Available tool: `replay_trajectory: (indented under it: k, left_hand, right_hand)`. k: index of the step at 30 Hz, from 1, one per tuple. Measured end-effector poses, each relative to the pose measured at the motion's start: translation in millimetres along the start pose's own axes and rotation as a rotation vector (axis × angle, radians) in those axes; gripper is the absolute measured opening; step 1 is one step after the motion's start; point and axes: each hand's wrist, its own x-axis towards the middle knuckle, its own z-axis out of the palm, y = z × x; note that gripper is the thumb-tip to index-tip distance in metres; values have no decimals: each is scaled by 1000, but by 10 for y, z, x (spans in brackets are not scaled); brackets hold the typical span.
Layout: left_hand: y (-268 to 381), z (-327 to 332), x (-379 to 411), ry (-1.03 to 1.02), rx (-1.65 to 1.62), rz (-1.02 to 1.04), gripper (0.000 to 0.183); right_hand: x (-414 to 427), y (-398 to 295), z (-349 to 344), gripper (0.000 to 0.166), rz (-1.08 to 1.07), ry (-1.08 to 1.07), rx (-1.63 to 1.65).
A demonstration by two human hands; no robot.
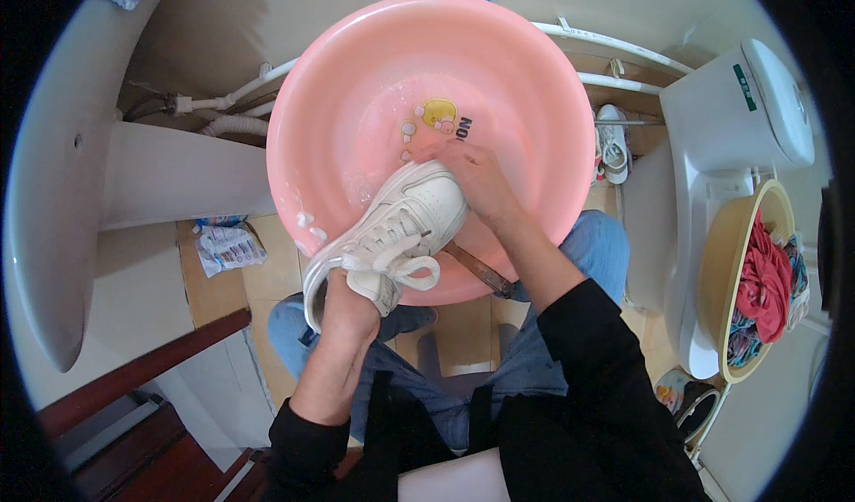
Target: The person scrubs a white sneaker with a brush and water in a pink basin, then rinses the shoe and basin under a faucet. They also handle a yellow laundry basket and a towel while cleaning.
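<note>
A white lace-up sneaker (407,218) is tilted over the near left part of a big pink plastic basin (294,108), toe pointing away to the upper right. My left hand (351,305) is pushed into the shoe's ankle opening and holds it from inside, its fingers hidden. Around the toe bends my right hand (471,178), touching its far edge; some fingertips are hard to make out, and whether it grips is unclear. A brown brush handle (477,268), or similar slim tool, leans across the basin's near rim below the shoe. Foam clings to the basin's left wall, with wetness on its floor.
To the left stand a white pedestal washbasin (180,174) and a plastic packet (230,247) on the floor. At right are a toilet (695,168), a yellow basin (718,268) heaped with clothes, and another pair of shoes (612,142). White pipes (614,44) run along the wall.
</note>
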Motion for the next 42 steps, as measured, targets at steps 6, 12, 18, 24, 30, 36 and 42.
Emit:
replay_trajectory:
  k: [6,12,18,24,30,36,42]
  left_hand:
    - [61,118,61,65,-339,-99,34]
    - [-30,144,163,93,-398,-129,31]
    - [-50,247,235,101,-422,-123,31]
    - [-129,276,125,45,-394,-106,32]
    - [-128,156,-47,-78,167,-72,38]
    - [51,5,-20,46,-390,-294,34]
    - [69,65,16,185,-460,-310,31]
  right_hand:
    - [-244,257,390,35,-385,528,-448]
    - [-51,291,-176,37,317,800,-154]
    - [-157,576,134,29,209,459,656]
    - [-290,154,334,27,-435,260,-543]
    - [129,-221,143,30,-62,-369,-989]
    - [86,-34,-197,26,-50,-311,-347]
    - [-398,-154,276,31,-590,195,-892]
